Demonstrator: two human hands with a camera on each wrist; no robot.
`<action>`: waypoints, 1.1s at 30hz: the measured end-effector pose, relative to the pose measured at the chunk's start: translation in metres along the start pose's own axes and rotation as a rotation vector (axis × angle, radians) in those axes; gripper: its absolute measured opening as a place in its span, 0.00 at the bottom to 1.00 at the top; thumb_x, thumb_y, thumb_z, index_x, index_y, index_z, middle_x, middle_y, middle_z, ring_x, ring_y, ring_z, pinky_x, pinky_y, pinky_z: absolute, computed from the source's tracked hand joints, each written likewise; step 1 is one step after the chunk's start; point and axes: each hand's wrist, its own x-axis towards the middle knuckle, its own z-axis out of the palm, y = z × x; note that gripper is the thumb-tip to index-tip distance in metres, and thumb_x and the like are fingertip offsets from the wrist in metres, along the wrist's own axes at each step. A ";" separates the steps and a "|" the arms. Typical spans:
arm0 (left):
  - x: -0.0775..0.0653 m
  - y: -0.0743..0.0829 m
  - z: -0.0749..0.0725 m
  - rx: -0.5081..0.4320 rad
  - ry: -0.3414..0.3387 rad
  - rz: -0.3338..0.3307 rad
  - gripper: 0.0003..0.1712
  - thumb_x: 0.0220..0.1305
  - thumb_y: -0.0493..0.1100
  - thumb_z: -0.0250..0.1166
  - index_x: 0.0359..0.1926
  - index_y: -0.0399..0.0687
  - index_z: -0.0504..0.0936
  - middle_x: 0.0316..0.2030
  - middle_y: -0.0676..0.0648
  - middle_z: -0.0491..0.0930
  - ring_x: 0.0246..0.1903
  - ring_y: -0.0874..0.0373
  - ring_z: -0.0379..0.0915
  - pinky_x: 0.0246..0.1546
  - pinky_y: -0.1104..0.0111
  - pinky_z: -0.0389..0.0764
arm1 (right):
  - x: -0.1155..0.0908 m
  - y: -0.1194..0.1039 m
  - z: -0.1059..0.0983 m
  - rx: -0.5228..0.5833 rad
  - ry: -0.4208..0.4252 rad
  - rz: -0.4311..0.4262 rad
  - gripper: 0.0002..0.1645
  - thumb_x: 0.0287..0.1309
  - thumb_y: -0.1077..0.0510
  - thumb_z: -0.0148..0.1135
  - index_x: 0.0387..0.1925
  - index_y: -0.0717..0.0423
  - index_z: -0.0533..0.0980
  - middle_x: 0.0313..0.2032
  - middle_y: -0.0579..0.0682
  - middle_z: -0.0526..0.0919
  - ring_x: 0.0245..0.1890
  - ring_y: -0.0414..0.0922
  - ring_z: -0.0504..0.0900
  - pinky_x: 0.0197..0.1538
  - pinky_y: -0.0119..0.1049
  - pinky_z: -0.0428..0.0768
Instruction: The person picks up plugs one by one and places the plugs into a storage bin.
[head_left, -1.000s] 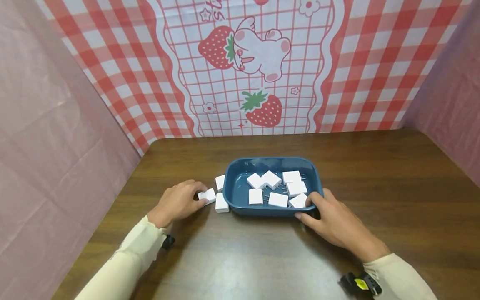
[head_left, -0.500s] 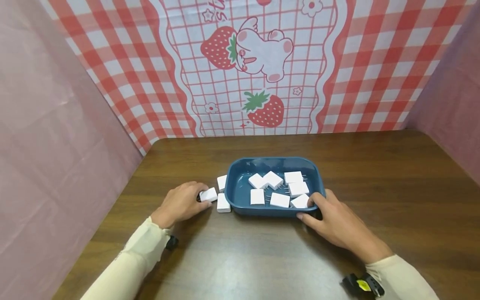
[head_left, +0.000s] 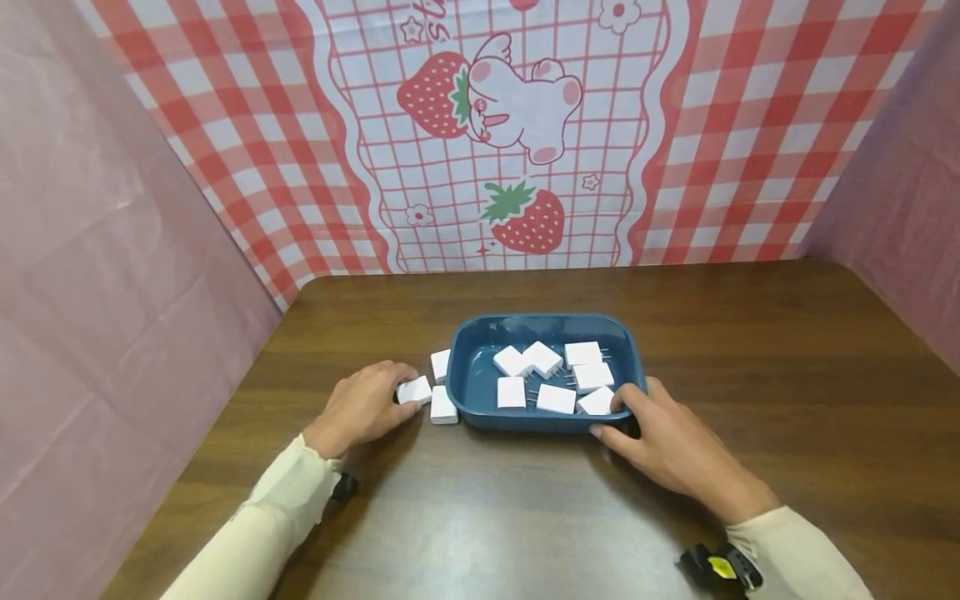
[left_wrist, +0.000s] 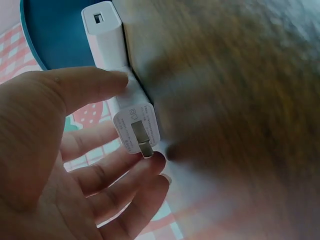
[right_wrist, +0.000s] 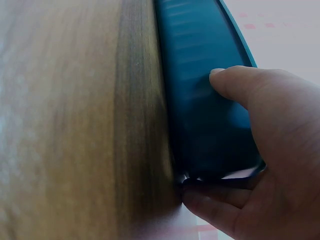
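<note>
My left hand (head_left: 363,408) pinches a white plug-in charger (head_left: 415,391) on the table, left of a blue dish (head_left: 525,423). In the left wrist view the thumb lies on one side of this charger (left_wrist: 136,127), fingers on the other, its metal prongs facing the palm. Another white charger (head_left: 444,406) stands between it and the dish, its USB port visible in the left wrist view. A third charger (head_left: 441,364) sits behind, partly hidden by the dish. My right hand (head_left: 675,442) grips the dish's front right corner, thumb against the outer wall, fingers over the rim.
Inside the dish lie several white chargers (head_left: 557,399), some showing prongs. The wooden table (head_left: 510,517) reaches back to a red and white checked cloth (head_left: 720,150). Pink cloth (head_left: 112,250) hangs at the left side, with more at the right.
The left forearm has shifted very slightly, the hand still at the same charger. The dish and the right hand stay where they were; the view swayed a little and came back.
</note>
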 end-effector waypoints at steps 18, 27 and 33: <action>-0.002 -0.001 0.002 0.021 0.015 0.055 0.28 0.61 0.54 0.71 0.62 0.56 0.80 0.53 0.47 0.81 0.51 0.50 0.77 0.44 0.48 0.79 | 0.000 -0.001 0.003 0.005 0.010 -0.005 0.23 0.58 0.36 0.68 0.41 0.47 0.76 0.43 0.56 0.73 0.31 0.47 0.73 0.31 0.41 0.70; -0.001 -0.003 0.003 -0.018 0.059 0.057 0.27 0.63 0.54 0.69 0.62 0.57 0.80 0.55 0.48 0.81 0.51 0.52 0.78 0.45 0.49 0.80 | 0.000 -0.001 0.002 -0.007 0.005 0.009 0.23 0.58 0.35 0.68 0.41 0.47 0.76 0.43 0.56 0.73 0.32 0.47 0.73 0.31 0.41 0.70; -0.001 -0.005 0.001 -0.028 0.109 0.061 0.27 0.63 0.54 0.67 0.63 0.58 0.79 0.48 0.48 0.82 0.39 0.56 0.76 0.35 0.55 0.78 | 0.001 -0.002 0.001 -0.004 -0.012 0.023 0.25 0.58 0.34 0.67 0.42 0.48 0.76 0.43 0.55 0.72 0.32 0.47 0.72 0.30 0.40 0.70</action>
